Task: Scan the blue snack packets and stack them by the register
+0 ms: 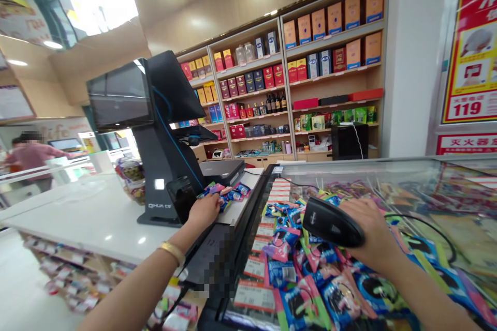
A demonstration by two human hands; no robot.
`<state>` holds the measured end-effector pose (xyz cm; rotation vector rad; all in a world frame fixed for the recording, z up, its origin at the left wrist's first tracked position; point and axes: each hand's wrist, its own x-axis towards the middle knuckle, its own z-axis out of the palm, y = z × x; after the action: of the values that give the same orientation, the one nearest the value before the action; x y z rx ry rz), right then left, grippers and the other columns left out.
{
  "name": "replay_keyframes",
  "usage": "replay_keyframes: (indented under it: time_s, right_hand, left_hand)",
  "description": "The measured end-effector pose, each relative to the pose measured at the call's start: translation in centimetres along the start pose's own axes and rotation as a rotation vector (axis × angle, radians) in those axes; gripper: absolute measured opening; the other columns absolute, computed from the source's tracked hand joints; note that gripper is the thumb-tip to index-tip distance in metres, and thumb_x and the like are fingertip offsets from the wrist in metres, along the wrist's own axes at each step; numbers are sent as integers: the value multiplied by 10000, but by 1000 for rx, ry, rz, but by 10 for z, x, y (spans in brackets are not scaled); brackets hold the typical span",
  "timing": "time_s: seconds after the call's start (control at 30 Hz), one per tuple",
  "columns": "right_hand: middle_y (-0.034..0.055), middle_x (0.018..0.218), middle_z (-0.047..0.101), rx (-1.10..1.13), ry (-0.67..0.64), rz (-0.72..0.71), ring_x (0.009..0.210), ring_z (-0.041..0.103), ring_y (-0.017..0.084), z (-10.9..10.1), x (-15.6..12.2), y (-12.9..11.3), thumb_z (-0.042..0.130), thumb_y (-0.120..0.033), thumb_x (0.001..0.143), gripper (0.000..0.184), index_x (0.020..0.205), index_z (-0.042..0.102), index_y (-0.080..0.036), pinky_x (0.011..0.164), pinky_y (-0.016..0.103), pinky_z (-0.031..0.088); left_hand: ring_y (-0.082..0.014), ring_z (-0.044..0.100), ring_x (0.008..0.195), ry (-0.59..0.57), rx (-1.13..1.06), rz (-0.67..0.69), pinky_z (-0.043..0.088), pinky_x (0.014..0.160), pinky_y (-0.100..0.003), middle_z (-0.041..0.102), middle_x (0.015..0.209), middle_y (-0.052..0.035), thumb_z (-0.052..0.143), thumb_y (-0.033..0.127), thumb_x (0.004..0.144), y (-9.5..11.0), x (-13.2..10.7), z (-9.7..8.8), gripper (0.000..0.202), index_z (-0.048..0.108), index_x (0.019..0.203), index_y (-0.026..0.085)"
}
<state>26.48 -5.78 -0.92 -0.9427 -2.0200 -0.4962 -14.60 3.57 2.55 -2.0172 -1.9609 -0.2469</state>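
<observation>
**Nice steady two-handed grip at work here**

The right hand [382,232], at about 2 o'clock, has its fingers [359,212] wrapped firmly over a black handheld barcode scanner [332,222], nose pointing left. Good tip: a high grip like this keeps the scanner's front clear. The left hand [204,211], at about 11 o'clock, sits on a small pile of shiny blue and pink snack packets [227,195]. Its fingers are close together, but I can't tell whether they're pinching a packet or just resting there. A gold bangle [172,252] sits on that wrist.

Below the scanner, a glass-topped display case [388,173] holds more packets, with red-and-white price tags [254,268] along its edge. At 11 o'clock, a black touchscreen till terminal [155,129] stands on the white bench [89,212]. Wooden shelves of boxed goods and bottles [295,62] fill 12 to 1 o'clock. A person in a pink top [33,155] stands at 10 o'clock.
</observation>
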Motion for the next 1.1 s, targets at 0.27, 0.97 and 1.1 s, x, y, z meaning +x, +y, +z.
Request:
replay_keyframes:
  time_s: [0.27,0.97,1.1]
  right_hand:
    - [22,725,607,32,17,48,714,517,186,1,1,-4,577,-267,706,88,770,555,-211,689,329,282]
    - [-5,665,570,181,-13,99,695,508,160,-11,12,-25,582,-253,707,60,710,542,-209,714,328,286]
    - [-11,671,568,219,-30,107,699,504,160,-11,13,-25,585,-249,692,64,718,540,-211,727,332,290]
  left_hand:
    - [-149,540,554,175,-1241,-353,516,610,-311,476,529,31,567,340,759,10,-7,-20,223,444,623,213]
    - [-243,483,1222,572,-1208,189,420,1003,-414,511,1248,-115,474,408,905,136,-102,-12,244,441,757,218]
    - [-233,494,1196,555,-1221,230,426,991,-403,520,1221,-106,471,374,906,140,-102,-11,225,446,746,217]
